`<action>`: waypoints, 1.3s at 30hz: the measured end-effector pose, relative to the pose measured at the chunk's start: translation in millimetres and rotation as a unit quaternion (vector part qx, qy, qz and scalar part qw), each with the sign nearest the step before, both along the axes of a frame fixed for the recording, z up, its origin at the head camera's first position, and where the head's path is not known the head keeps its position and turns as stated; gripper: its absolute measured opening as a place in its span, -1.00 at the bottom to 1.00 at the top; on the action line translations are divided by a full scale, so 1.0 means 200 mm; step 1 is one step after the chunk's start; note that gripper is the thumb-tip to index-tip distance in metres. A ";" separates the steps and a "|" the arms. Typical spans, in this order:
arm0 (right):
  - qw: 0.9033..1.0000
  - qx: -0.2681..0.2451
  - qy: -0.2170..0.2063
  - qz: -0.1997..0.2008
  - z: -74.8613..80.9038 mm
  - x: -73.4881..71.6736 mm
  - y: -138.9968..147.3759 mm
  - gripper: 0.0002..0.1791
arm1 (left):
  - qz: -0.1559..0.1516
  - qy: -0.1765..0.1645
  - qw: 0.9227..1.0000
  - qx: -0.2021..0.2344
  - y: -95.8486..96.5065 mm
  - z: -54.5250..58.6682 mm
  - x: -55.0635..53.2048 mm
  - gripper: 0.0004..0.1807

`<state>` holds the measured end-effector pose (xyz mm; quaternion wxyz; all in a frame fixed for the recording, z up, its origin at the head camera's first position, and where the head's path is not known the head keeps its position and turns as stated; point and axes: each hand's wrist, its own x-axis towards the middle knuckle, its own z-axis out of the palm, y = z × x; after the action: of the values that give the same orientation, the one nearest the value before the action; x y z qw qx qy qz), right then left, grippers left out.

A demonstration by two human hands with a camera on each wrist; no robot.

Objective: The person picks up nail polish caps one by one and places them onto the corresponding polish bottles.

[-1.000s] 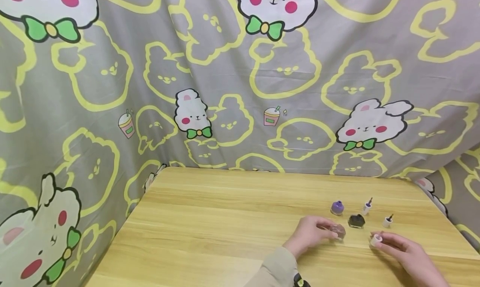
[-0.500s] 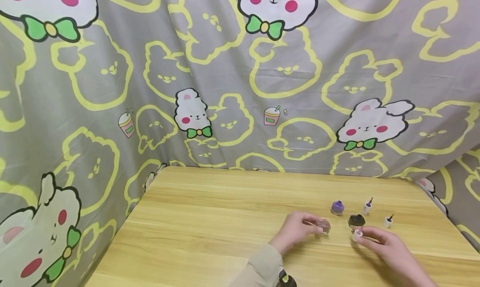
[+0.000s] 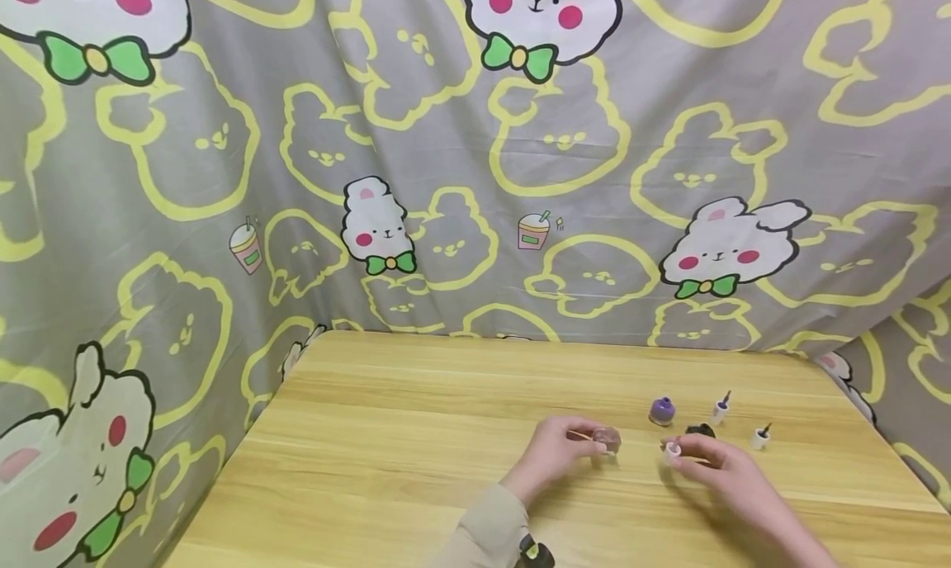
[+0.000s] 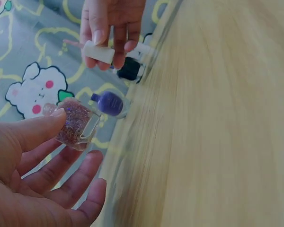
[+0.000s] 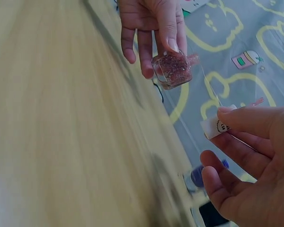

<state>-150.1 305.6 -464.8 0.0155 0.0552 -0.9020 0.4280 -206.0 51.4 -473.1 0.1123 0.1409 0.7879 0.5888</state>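
While both hands work above the near right part of the wooden table (image 3: pixel 416 436), the left hand (image 3: pixel 553 456) pinches a small glitter bottle (image 3: pixel 605 440) between thumb and fingertips. In the left wrist view the glitter bottle (image 4: pixel 76 124) is square, clear-walled, filled with pinkish sparkle, its open neck pointing away from the palm; the thumb lies along its top and the other fingers (image 4: pixel 61 175) are loosely spread below it. The right wrist view shows the same bottle (image 5: pixel 173 69) gripped from above by that left hand (image 5: pixel 151 23).

The right hand (image 3: pixel 716 465) pinches a white cap (image 3: pixel 672 450) between thumb and forefinger, just to the right of the glitter bottle and apart from it. From the left wrist, the white cap (image 4: pixel 98 51) lies crosswise in the fingers of the right hand (image 4: pixel 111 19), with a thin pinkish brush stem sticking out of one end. The right wrist view shows the cap (image 5: pixel 213 126) with a small printed mark, remaining fingers relaxed.

Behind the hands stand a purple bottle (image 3: pixel 661 410), a dark bottle (image 3: pixel 698 429) partly hidden by the right hand, and two white brush caps (image 3: pixel 720 409) (image 3: pixel 759 437) upright, well apart. A grey cartoon-rabbit cloth (image 3: pixel 446 155) backs the table. A beige sleeve (image 3: pixel 483 535) covers the left forearm.
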 end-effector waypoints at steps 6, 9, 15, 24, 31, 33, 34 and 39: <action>0.999 -0.025 0.012 0.024 0.01 -0.06 -0.09 -0.68 | 0.002 0.012 1.000 0.005 -0.08 0.00 -0.01 -0.73; 0.998 -0.038 0.018 0.043 0.02 -0.09 -0.13 -0.68 | 0.004 0.018 1.000 0.004 -0.12 0.00 -0.02 -0.71; 0.997 -0.057 -0.013 0.045 0.04 -0.15 -0.21 -0.61 | 0.009 0.036 0.999 -0.008 -0.19 0.00 -0.03 -0.70; 0.995 -0.080 -0.010 0.053 0.08 -0.22 -0.30 -0.56 | 0.031 0.040 0.999 -0.011 -0.28 0.04 -0.08 -0.70; 0.997 -0.068 0.020 0.041 0.10 -0.27 -0.36 -0.62 | 0.040 0.060 0.997 -0.009 -0.32 0.06 -0.10 -0.71; 0.997 -0.064 0.031 0.042 0.11 -0.27 -0.37 -0.63 | 0.039 0.064 0.997 -0.010 -0.33 0.06 -0.10 -0.71; 0.996 -0.064 0.034 0.043 0.12 -0.27 -0.38 -0.64 | 0.038 0.066 0.997 -0.011 -0.33 0.06 -0.11 -0.71; 0.996 -0.058 0.047 0.041 0.13 -0.29 -0.41 -0.67 | 0.039 0.077 0.996 -0.016 -0.33 0.05 -0.11 -0.71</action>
<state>-207.8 223.2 -438.0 0.0432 0.1109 -0.8708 0.4769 -228.7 -15.1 -462.7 0.0309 0.1530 0.8085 0.5674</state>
